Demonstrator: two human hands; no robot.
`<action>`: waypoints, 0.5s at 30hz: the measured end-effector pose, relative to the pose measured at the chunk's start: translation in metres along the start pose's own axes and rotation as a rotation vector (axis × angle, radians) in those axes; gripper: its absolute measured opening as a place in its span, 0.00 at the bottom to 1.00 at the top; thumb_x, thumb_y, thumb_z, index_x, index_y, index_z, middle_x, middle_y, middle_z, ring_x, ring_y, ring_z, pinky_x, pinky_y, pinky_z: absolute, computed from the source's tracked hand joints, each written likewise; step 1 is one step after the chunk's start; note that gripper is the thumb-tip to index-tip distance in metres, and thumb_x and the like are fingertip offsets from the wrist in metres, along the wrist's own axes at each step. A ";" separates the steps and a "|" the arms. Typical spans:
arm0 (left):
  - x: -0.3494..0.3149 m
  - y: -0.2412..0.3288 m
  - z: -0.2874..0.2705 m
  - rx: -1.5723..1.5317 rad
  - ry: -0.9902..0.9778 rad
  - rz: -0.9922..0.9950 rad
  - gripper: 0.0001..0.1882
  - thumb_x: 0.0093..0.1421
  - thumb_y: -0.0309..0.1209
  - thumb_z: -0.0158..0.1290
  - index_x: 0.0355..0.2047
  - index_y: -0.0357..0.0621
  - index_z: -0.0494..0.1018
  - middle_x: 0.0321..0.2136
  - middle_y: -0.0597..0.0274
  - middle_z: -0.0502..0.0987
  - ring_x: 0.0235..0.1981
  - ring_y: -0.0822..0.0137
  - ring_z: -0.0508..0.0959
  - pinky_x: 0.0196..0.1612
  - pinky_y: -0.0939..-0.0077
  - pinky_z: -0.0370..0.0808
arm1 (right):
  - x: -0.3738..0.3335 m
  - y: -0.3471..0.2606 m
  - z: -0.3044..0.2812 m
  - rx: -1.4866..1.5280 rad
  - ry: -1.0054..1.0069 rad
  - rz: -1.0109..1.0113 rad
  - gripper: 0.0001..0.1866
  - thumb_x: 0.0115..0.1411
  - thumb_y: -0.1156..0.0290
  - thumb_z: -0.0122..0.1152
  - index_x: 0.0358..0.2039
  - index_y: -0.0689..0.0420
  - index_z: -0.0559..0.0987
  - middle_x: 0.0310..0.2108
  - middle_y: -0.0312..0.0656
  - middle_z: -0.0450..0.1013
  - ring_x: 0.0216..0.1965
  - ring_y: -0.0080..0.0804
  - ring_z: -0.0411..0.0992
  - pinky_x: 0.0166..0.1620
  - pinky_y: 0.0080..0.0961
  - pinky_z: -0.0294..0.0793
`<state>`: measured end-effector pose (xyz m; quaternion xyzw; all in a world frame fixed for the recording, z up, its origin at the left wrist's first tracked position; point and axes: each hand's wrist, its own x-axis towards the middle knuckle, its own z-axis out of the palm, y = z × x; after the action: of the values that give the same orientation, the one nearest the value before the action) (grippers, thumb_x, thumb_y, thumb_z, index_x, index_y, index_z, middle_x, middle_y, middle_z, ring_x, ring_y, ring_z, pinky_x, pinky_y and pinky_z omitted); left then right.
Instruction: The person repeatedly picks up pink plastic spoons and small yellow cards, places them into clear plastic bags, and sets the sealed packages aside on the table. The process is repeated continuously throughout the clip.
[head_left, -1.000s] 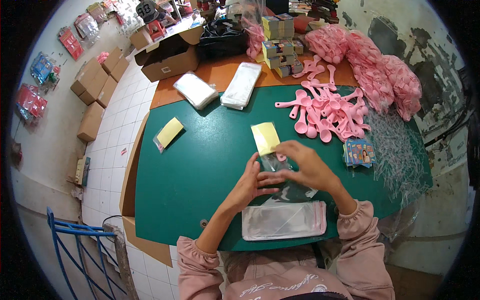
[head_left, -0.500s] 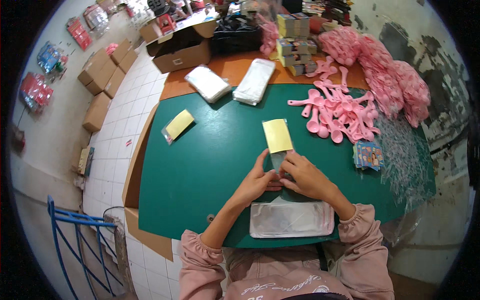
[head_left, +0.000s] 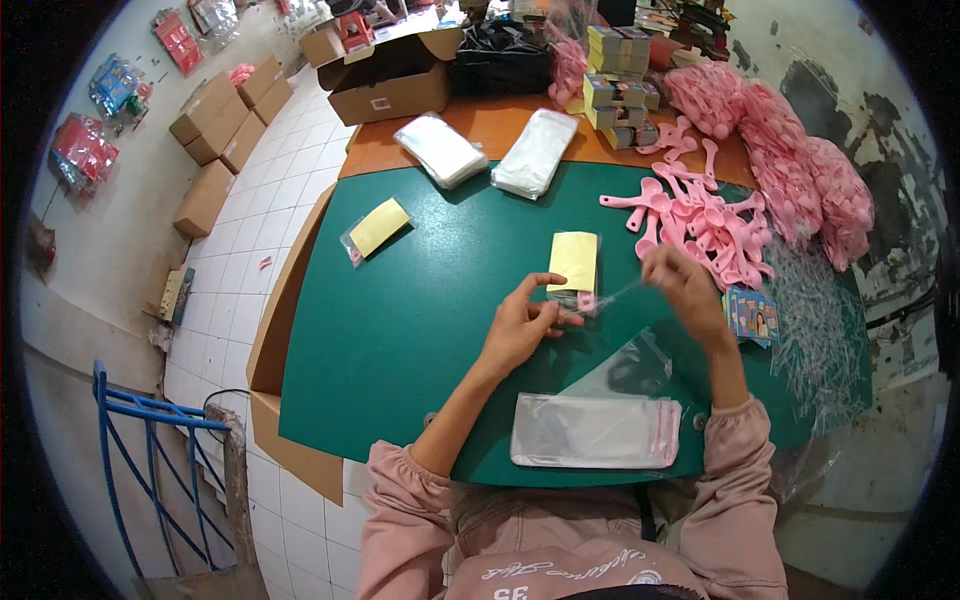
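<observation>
In front of me a clear plastic packet with a pale yellow card (head_left: 573, 260) lies on the green table, a bit of pink showing at its near end. My left hand (head_left: 522, 325) holds that near end, index finger over the card's left edge and the other fingers below. My right hand (head_left: 685, 285) is raised to the right, fingers pinched on a thin clear strip (head_left: 625, 294) stretched from the packet. Close to my body rests a stack of clear plastic bags (head_left: 590, 432), its top bag's corner lifted. A similar yellow-card packet (head_left: 380, 228) lies at the left.
Right of the packet are a heap of pink measuring spoons (head_left: 705, 225), printed cards (head_left: 750, 316) and a tangle of clear strips (head_left: 825, 330). Two bag stacks (head_left: 535, 152), bundled cards (head_left: 615, 92) and an open cardboard box (head_left: 390, 95) stand at the back.
My right hand has moved away from the packet to the right, drawing out the clear strip. My left hand stays at the packet's near end. The view has shifted slightly.
</observation>
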<state>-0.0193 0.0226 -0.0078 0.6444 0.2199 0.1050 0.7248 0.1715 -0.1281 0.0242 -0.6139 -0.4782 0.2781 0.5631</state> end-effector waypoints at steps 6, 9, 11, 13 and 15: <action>0.008 -0.006 0.002 -0.050 -0.036 0.049 0.11 0.62 0.26 0.38 0.42 0.35 0.65 0.34 0.56 0.74 0.36 0.70 0.76 0.44 0.80 0.71 | -0.002 0.021 -0.024 0.180 0.356 -0.030 0.10 0.49 0.76 0.49 0.34 0.58 0.64 0.34 0.37 0.63 0.34 0.26 0.63 0.38 0.18 0.64; 0.004 -0.003 0.003 -0.190 -0.020 0.023 0.11 0.62 0.26 0.38 0.42 0.35 0.65 0.33 0.57 0.74 0.35 0.71 0.76 0.44 0.79 0.71 | 0.000 0.003 0.027 -0.492 -0.038 -0.242 0.21 0.41 0.78 0.58 0.37 0.59 0.63 0.36 0.40 0.60 0.39 0.31 0.62 0.36 0.20 0.64; 0.002 0.001 0.003 -0.235 -0.042 0.032 0.11 0.62 0.26 0.38 0.43 0.35 0.65 0.33 0.57 0.74 0.35 0.71 0.76 0.44 0.79 0.71 | 0.002 0.005 0.054 -0.489 -0.049 -0.292 0.19 0.42 0.79 0.60 0.35 0.59 0.66 0.34 0.43 0.60 0.36 0.34 0.63 0.37 0.24 0.65; -0.001 0.004 0.001 -0.284 -0.059 0.038 0.12 0.62 0.26 0.38 0.43 0.34 0.65 0.32 0.57 0.74 0.35 0.71 0.76 0.44 0.79 0.71 | 0.001 0.016 0.056 -0.474 -0.052 -0.229 0.16 0.43 0.79 0.61 0.33 0.59 0.67 0.33 0.44 0.61 0.35 0.35 0.64 0.37 0.26 0.65; -0.002 0.006 -0.004 -0.221 -0.105 -0.043 0.11 0.62 0.26 0.36 0.42 0.37 0.65 0.35 0.58 0.74 0.35 0.72 0.76 0.43 0.81 0.72 | -0.002 0.020 0.057 -0.377 0.004 -0.138 0.08 0.46 0.78 0.59 0.27 0.59 0.71 0.31 0.43 0.62 0.31 0.36 0.65 0.35 0.26 0.66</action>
<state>-0.0221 0.0262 -0.0016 0.5605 0.1822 0.0792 0.8039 0.1264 -0.1036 -0.0068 -0.6746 -0.5617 0.1434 0.4570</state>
